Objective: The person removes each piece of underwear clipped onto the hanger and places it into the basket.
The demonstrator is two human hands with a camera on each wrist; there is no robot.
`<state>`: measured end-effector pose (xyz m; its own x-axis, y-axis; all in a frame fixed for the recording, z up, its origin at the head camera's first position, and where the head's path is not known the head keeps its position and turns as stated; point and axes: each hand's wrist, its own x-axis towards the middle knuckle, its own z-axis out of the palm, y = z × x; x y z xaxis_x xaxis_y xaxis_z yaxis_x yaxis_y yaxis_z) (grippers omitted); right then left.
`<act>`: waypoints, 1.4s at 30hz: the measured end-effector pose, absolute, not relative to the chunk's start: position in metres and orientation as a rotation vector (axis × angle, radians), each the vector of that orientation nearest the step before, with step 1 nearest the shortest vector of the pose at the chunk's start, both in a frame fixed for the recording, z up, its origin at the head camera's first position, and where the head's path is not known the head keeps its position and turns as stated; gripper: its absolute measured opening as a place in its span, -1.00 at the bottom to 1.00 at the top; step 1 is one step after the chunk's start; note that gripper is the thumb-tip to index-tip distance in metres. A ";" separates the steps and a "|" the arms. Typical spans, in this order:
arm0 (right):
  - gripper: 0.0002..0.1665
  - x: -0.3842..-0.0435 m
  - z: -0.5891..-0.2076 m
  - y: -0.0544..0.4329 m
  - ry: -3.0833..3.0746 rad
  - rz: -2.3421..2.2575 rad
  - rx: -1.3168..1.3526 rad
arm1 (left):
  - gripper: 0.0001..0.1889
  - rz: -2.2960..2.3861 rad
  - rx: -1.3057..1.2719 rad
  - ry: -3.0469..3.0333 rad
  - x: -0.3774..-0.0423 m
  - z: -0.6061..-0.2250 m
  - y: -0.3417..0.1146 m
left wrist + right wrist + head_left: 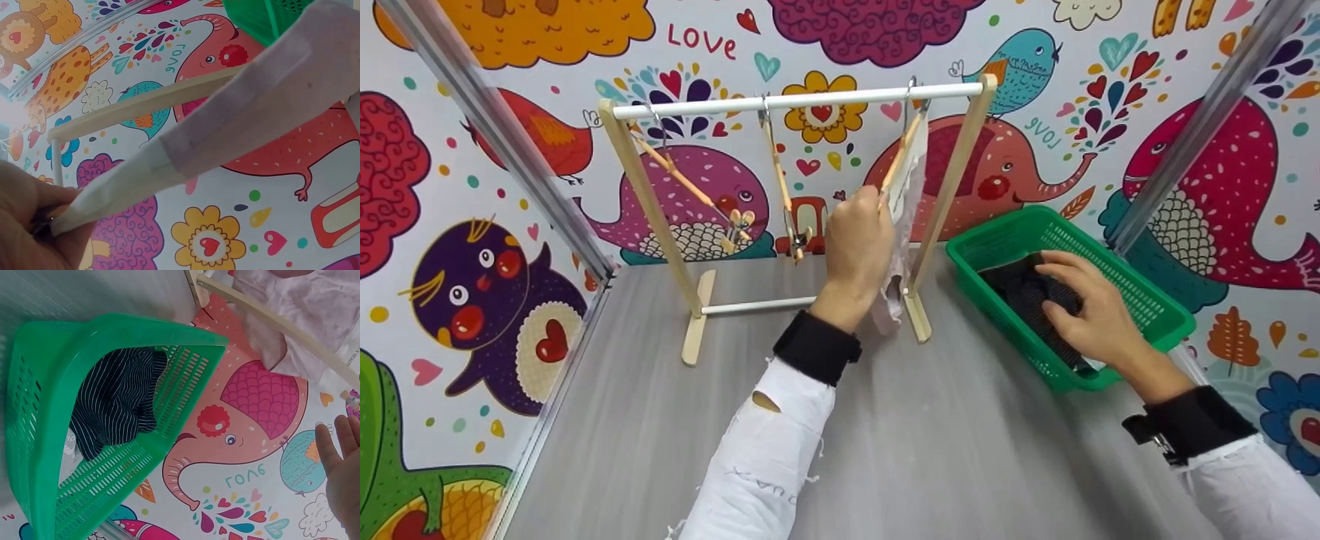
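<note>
A pale pinkish-white garment (906, 217) hangs from a wooden clip hanger (901, 157) at the right end of a small clothes rack (802, 99). My left hand (859, 244) grips the near end of that hanger. In the left wrist view, a bit of metal shows between its fingers at the garment's (225, 118) white edge. My right hand (1091, 311), fingers spread and slightly bent, hovers over a green basket (1174, 330). Inside lies a dark striped cloth (115, 396), folded loosely. From the right wrist, the hand (344, 478) appears apart from that cloth.
Two more clip hangers, a left one (682, 180) and a middle one (778, 165), hang bare on the rack. Its wooden feet (699, 319) stand on a grey tabletop (930, 450). Cartoon-printed walls with metal corner posts (502, 142) enclose the back and sides.
</note>
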<state>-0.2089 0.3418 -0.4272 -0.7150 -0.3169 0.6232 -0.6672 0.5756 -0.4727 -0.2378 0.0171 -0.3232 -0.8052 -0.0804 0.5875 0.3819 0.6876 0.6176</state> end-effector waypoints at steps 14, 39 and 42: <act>-0.38 -0.208 -0.428 0.342 -2.314 0.995 0.788 | -0.82 -0.919 -0.248 -2.172 -0.213 -0.319 0.001; -0.32 -0.204 -0.416 0.345 -2.362 1.035 0.699 | -0.94 -0.996 -0.267 -2.019 -0.159 -0.339 -0.036; -0.30 -0.203 -0.411 0.346 -2.344 1.043 0.722 | -0.94 -1.049 -0.290 -2.023 -0.155 -0.342 -0.043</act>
